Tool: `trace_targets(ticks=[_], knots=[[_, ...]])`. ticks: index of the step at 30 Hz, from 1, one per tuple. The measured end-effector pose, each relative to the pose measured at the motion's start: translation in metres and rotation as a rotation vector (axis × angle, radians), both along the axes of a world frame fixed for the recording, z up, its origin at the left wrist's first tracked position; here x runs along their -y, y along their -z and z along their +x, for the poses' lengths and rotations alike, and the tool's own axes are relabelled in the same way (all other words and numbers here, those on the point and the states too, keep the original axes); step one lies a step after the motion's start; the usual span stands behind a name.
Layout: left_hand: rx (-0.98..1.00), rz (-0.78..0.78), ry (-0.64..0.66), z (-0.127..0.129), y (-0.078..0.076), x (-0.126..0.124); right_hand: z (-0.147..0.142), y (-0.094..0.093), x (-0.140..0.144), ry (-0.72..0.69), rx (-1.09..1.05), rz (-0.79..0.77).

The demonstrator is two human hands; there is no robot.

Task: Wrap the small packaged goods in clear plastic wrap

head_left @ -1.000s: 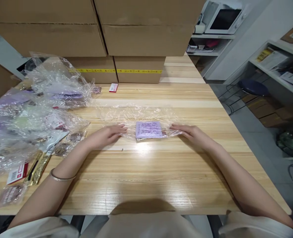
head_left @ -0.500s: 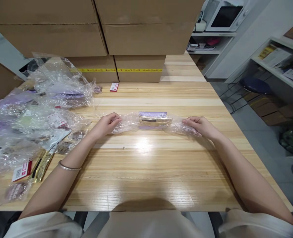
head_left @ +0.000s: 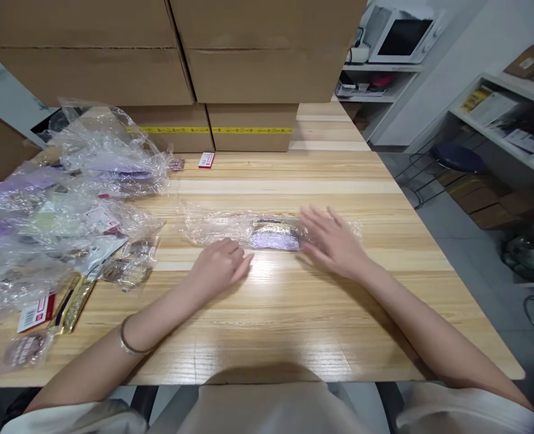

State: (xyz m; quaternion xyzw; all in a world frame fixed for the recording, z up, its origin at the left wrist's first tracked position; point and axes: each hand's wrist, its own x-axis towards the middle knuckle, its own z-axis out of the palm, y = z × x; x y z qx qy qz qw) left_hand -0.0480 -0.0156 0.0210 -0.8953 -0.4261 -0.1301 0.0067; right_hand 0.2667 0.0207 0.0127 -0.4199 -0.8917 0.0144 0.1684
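Note:
A clear plastic bag (head_left: pixel 217 226) lies lengthwise on the table, wrapped round a purple and gold packet (head_left: pixel 276 235). My left hand (head_left: pixel 222 265) rests at the near side of the bag, fingers curled in and thumb pointing right; nothing shows in it. Over the bag's right end is my right hand (head_left: pixel 332 241), its fingers spread and slightly blurred. Whether its palm touches the plastic I cannot tell. Part of the bag's right end is hidden beneath that hand.
Clear-bagged packets (head_left: pixel 90 211) form a heap on the left. Nearer lie gold sachets (head_left: pixel 75 304), a red-and-white card (head_left: pixel 36 313) and a small round bagged item (head_left: pixel 25 351). Cardboard boxes (head_left: pixel 258 72) are stacked at the back, with a small red-and-white box (head_left: pixel 206 160) before them.
Both hands have let go of the bag's twisted ends and moved inward. The packet has turned, its purple part now facing me. My right hand has opened.

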Motion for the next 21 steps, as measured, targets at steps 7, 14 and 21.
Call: trace_targets(ticks=[7,14,21], knots=[[-0.043,-0.091,-0.416,-0.008,0.03,-0.001,-0.021,0.024,0.004,-0.148,0.007,-0.244],[0.246,-0.175,-0.122,0.026,0.013,-0.041,-0.018,0.028,-0.003,-0.164,0.013,-0.195],[0.006,-0.183,0.159,0.071,0.024,-0.029,-0.044,0.014,0.052,0.06,0.22,0.068]])
